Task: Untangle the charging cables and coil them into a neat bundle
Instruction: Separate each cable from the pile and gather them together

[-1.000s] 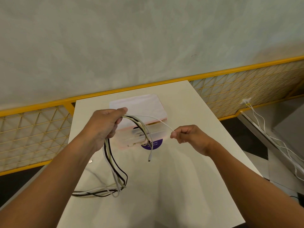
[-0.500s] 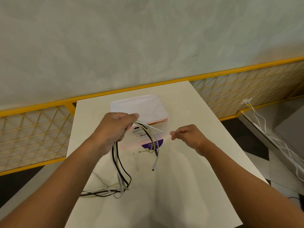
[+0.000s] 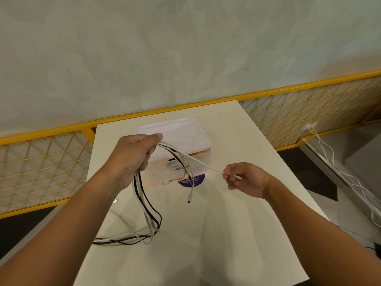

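Note:
My left hand (image 3: 132,156) is closed around a bunch of charging cables (image 3: 147,211), white, cream and black, held above the white table (image 3: 226,234). Below the fist the strands hang down, bend on the tabletop and trail off to the left edge. One white cable (image 3: 203,163) runs taut from the fist to my right hand (image 3: 244,178), which pinches its end. A grey cable with a plug (image 3: 190,198) dangles from the bunch between my hands, and a cream end curls beside it.
A white and pink box (image 3: 181,135) with a purple round label (image 3: 190,181) stands on the table behind the cables. A yellow mesh railing (image 3: 309,112) runs behind the table. Other white cords (image 3: 338,174) hang from an outlet at the right.
My right hand has drawn the white cable out to the right and lower, so more of it is stretched. My left hand with the bunch has shifted a little right.

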Action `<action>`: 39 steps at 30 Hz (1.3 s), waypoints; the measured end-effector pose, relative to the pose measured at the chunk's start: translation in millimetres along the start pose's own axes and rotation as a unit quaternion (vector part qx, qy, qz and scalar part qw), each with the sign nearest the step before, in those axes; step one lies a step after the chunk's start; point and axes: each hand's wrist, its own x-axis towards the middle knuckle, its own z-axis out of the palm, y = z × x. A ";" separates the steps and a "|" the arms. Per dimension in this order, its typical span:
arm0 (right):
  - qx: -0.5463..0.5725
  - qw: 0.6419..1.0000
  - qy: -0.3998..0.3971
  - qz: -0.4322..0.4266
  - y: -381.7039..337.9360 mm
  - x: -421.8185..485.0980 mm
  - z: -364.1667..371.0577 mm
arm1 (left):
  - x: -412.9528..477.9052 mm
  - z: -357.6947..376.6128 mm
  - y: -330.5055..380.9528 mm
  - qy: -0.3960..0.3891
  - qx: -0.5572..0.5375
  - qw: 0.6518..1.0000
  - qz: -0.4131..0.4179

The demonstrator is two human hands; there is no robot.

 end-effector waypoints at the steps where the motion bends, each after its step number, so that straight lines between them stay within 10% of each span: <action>1: -0.015 1.000 -0.001 -0.001 0.6 0.5 -0.8 | 0.0 -0.6 -0.2 0.000 0.001 1.000 0.000; 17: -0.319 0.936 0.141 -0.039 -1.4 18.6 27.7 | -8.2 24.2 2.6 -0.043 0.061 0.996 0.048; 30: -0.312 0.949 0.038 0.015 -1.9 1.6 28.2 | -8.2 16.7 2.7 -0.063 0.070 0.995 0.015; 39: -0.182 0.959 0.038 -0.212 -63.4 -11.0 64.1 | -10.1 16.9 5.8 -0.104 0.073 0.992 0.018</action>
